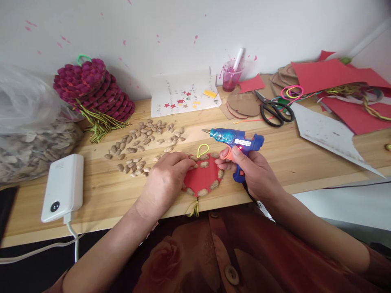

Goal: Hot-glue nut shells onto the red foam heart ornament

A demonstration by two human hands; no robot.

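Observation:
My right hand [259,173] is wrapped round the handle of a blue glue gun [232,137] with an orange trigger. Its metal nozzle points left, above the table, and a small red light glows on its body. A red disc [200,179] lies under my hands, with peanuts along its rim, a yellow-green loop [203,151] at the top and a tassel [194,208] at the bottom. Over the disc's upper left, the thumb and fingers of my left hand [167,175] close on a peanut [194,164]. Beside it lies another peanut [204,164].
Loose peanuts [146,140] are scattered left of the disc. Further left stand a white power bank [62,189], a bag of peanuts [33,146] and stacked purple discs [91,89]. At back right are scissors [275,112], a cup [230,77], cardboard rounds [244,103] and red paper [330,77].

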